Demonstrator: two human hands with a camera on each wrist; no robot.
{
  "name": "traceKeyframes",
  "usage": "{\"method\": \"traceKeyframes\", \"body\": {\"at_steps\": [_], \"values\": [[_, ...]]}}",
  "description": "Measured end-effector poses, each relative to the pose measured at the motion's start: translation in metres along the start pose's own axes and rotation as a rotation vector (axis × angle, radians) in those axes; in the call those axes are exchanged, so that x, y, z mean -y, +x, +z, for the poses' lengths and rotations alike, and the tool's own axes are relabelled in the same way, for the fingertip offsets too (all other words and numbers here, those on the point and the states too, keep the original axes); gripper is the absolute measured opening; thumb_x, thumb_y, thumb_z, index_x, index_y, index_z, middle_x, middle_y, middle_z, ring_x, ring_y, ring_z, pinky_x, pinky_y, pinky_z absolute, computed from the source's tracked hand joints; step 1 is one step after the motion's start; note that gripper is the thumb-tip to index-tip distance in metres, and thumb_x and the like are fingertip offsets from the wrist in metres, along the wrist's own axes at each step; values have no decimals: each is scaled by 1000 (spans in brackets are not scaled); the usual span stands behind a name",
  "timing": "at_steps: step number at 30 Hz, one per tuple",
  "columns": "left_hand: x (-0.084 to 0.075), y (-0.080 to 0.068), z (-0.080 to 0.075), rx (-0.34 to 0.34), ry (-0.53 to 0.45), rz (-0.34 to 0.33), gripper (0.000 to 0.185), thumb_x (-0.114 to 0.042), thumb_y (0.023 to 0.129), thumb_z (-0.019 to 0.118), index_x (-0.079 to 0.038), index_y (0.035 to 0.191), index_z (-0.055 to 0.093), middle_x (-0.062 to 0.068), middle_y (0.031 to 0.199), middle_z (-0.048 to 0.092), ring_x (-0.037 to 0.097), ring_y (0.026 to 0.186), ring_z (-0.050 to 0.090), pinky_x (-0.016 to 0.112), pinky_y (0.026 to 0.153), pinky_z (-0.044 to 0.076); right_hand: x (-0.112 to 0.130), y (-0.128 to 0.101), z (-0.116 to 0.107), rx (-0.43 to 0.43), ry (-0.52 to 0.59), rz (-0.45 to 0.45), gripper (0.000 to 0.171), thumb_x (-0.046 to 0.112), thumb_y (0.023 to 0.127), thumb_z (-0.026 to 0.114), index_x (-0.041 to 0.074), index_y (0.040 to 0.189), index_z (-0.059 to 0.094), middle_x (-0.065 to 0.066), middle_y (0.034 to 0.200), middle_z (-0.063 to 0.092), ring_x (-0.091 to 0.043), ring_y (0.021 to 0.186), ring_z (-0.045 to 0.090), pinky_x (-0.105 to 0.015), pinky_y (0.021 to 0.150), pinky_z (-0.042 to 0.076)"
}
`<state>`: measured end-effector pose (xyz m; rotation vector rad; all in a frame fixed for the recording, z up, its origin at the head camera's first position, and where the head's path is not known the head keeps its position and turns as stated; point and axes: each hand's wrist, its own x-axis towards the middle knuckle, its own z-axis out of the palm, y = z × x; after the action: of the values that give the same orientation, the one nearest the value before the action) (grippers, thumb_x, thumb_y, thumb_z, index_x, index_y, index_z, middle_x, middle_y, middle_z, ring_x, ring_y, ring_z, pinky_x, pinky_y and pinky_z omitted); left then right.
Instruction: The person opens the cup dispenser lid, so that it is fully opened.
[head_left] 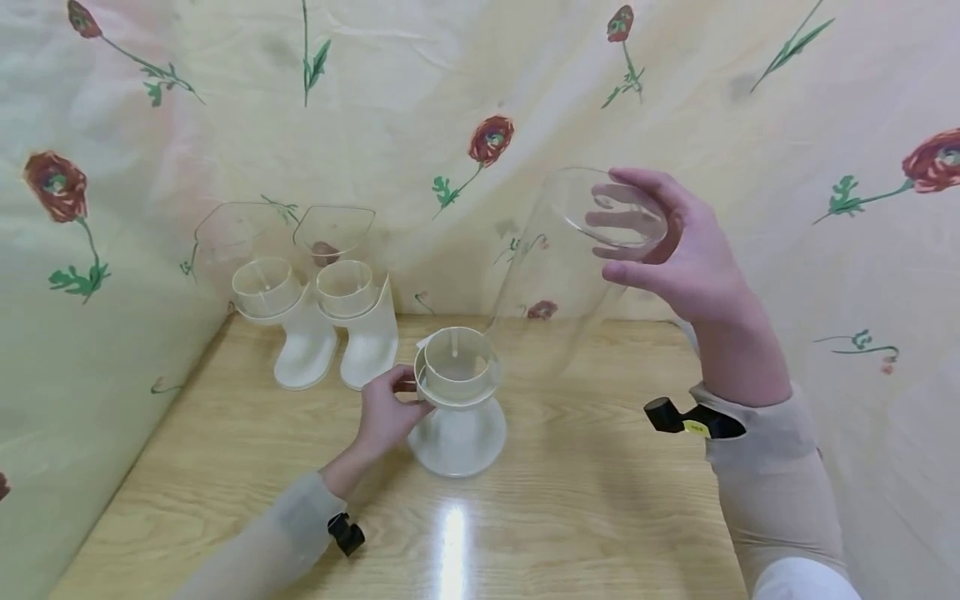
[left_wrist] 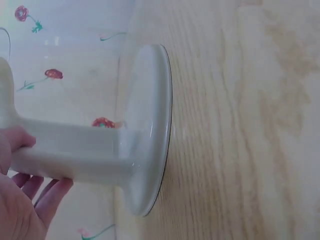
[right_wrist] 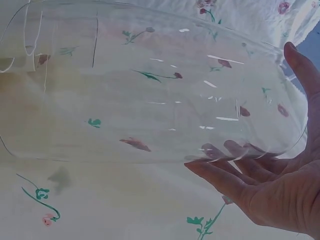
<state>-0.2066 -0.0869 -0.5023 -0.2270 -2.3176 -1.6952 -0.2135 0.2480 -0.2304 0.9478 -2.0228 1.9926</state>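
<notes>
Two hands: right hand [head_left: 678, 250] fingers curled round empty clear cylinder [head_left: 558, 275], left hand [head_left: 386, 412] gripping white base [head_left: 457, 400].

Head view looks down at table [head_left: 600, 500]; wrist views close, perhaps sideways

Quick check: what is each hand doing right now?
Left hand: grips the white base at its neck, on the table.
Right hand: holds the clear container, tilted, fingers curled round its upper end.
</notes>
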Motion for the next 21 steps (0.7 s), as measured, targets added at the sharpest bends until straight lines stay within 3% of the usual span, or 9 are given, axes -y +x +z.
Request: {"method": "traceKeyframes", "body": {"at_steps": [5,13,17,21], "values": [[9,9,0,-84,67,85,22,11,80,76,6,101,80,23,95,81,39,89,80,49,84,69,-3,0,-2,-5,-1,-1,84,-35,77,60,3,151,53,-12,143,64,-23,121,72,-36,92,67],[11,31,3,-110,95,117,26,16,80,67,9,102,79,28,98,79,44,95,79,47,84,68,-9,3,-9,-32,7,2,78,-30,80,67,4,149,54,-8,140,65,-22,118,73,-31,86,68],[12,47,4,-160,106,120,30,16,83,63,8,106,79,28,100,79,44,96,79,47,82,68,-15,4,-11,-59,5,16,77,-28,80,69,5,148,54,-6,140,66,-20,118,72,-28,85,68],[14,63,6,-197,118,147,21,8,89,68,6,107,79,26,98,80,40,91,80,46,79,70,-23,4,-13,-121,-69,46,79,-24,78,75,7,148,54,-4,139,66,-15,116,72,-25,86,67]]}}
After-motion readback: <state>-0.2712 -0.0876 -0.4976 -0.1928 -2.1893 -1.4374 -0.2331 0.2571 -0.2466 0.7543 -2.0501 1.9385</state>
